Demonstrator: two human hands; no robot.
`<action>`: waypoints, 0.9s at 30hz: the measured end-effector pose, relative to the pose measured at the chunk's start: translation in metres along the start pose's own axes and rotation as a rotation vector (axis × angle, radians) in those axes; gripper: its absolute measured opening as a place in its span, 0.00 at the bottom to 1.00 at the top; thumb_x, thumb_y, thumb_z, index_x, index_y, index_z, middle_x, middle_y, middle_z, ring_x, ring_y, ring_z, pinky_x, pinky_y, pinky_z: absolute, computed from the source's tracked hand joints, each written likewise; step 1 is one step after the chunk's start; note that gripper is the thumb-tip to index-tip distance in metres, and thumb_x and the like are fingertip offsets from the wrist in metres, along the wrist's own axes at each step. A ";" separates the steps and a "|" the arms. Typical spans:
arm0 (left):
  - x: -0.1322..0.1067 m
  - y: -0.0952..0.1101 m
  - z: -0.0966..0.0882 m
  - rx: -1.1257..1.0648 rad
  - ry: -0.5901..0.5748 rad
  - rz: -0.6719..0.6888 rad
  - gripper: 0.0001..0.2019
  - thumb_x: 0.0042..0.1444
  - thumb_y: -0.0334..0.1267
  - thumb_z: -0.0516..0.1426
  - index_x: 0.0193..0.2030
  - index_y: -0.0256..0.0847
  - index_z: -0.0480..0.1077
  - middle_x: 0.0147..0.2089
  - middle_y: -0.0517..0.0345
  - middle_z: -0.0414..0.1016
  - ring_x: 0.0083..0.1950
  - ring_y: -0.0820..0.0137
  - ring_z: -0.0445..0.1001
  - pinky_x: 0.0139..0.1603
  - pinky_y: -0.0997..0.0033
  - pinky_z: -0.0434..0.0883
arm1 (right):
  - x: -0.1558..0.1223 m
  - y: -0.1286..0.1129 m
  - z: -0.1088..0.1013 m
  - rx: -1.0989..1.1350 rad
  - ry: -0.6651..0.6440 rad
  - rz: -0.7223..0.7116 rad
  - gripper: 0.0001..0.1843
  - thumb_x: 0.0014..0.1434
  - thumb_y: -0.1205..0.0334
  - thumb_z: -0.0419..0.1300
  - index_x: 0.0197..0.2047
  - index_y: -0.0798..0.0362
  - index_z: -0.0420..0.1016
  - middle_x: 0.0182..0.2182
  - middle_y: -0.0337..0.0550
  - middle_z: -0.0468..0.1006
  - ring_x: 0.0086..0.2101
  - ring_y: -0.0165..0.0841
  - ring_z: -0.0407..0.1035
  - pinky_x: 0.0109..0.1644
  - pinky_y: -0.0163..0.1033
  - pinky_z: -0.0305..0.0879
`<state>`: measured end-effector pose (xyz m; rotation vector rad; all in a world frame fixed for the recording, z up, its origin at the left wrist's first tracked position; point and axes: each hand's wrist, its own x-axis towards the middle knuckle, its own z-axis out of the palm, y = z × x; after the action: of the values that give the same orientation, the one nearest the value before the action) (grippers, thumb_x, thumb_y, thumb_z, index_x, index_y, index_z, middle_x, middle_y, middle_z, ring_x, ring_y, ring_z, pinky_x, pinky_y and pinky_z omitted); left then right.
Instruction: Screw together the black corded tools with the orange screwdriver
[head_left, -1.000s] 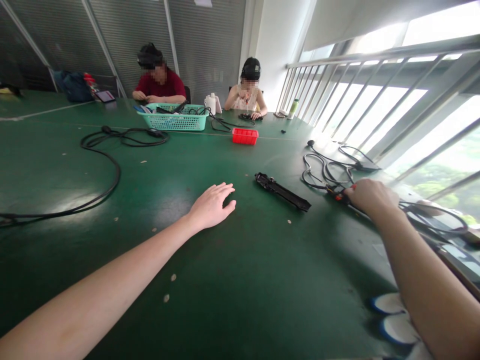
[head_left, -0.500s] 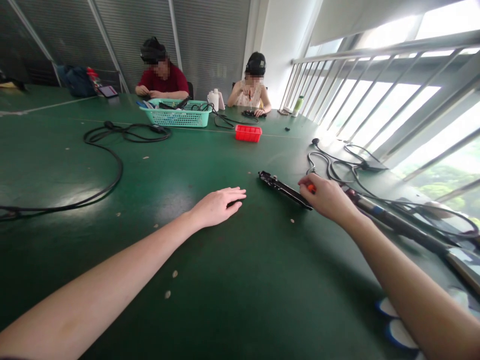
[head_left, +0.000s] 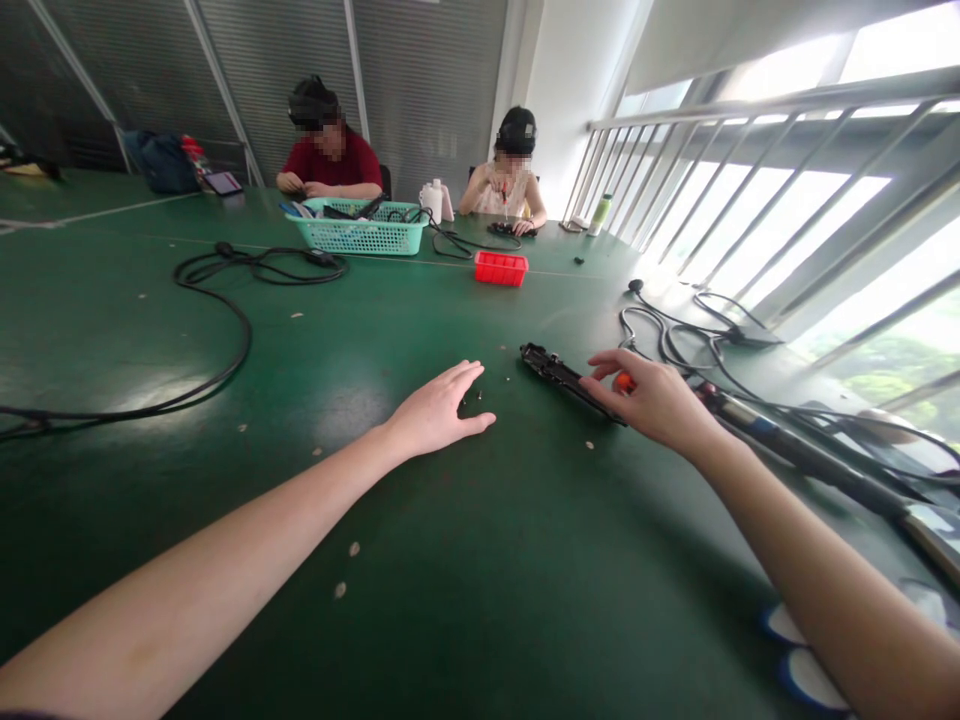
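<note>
Two bare hands are out over the green table (head_left: 225,340): the left hand (head_left: 439,412) lies flat and released, palm down with fingers spread on the tabletop, and a few tiny dark bits (head_left: 480,396) lie just beyond its fingertips. To its right a long black bar (head_left: 559,373) lies on the table, its near end hidden under the right hand (head_left: 656,402). That hand is curled around a small orange-handled tool (head_left: 622,381), forefinger stretched over the bar, while black cables (head_left: 675,335) sprawl further right.
</note>
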<state>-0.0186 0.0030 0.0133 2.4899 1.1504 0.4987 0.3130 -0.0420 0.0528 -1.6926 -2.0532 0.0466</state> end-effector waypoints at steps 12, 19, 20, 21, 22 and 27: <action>0.000 0.001 -0.002 0.102 -0.071 0.068 0.38 0.70 0.61 0.49 0.79 0.44 0.49 0.81 0.52 0.46 0.81 0.56 0.49 0.79 0.56 0.50 | 0.000 0.026 0.000 -0.355 -0.187 0.089 0.25 0.60 0.36 0.61 0.49 0.44 0.82 0.38 0.44 0.84 0.33 0.41 0.76 0.30 0.40 0.61; 0.002 0.002 -0.003 0.141 -0.128 0.106 0.35 0.72 0.60 0.46 0.78 0.42 0.54 0.81 0.53 0.49 0.81 0.59 0.48 0.80 0.55 0.46 | -0.003 0.034 -0.006 -0.469 -0.220 0.138 0.22 0.61 0.40 0.60 0.49 0.46 0.79 0.41 0.46 0.83 0.38 0.43 0.76 0.31 0.40 0.59; 0.001 0.003 -0.003 0.143 -0.123 0.102 0.35 0.72 0.60 0.46 0.77 0.41 0.56 0.80 0.53 0.51 0.80 0.60 0.50 0.80 0.56 0.47 | -0.002 0.033 -0.004 -0.431 -0.252 0.140 0.24 0.61 0.38 0.60 0.51 0.45 0.79 0.40 0.45 0.83 0.38 0.43 0.76 0.33 0.41 0.61; 0.001 0.004 -0.004 0.142 -0.111 0.095 0.35 0.72 0.59 0.46 0.76 0.40 0.57 0.80 0.52 0.53 0.80 0.60 0.51 0.80 0.56 0.48 | -0.002 0.032 -0.003 -0.403 -0.277 0.137 0.25 0.61 0.36 0.59 0.52 0.44 0.78 0.40 0.44 0.83 0.39 0.43 0.76 0.35 0.41 0.62; 0.000 0.005 -0.005 0.142 -0.096 0.086 0.34 0.72 0.59 0.46 0.76 0.39 0.58 0.79 0.52 0.54 0.79 0.60 0.53 0.80 0.57 0.49 | -0.002 0.031 -0.001 -0.394 -0.291 0.130 0.25 0.62 0.36 0.58 0.54 0.43 0.77 0.41 0.44 0.84 0.40 0.43 0.77 0.36 0.41 0.63; 0.000 0.005 -0.007 0.153 -0.084 0.034 0.40 0.70 0.63 0.47 0.80 0.40 0.49 0.82 0.51 0.43 0.80 0.55 0.50 0.78 0.53 0.54 | -0.002 0.035 -0.009 -0.552 -0.262 0.174 0.22 0.69 0.45 0.52 0.57 0.46 0.75 0.43 0.52 0.83 0.39 0.48 0.77 0.35 0.43 0.62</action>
<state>-0.0181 0.0010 0.0220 2.6363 1.1553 0.3219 0.3489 -0.0386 0.0491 -2.2997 -2.2373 -0.2817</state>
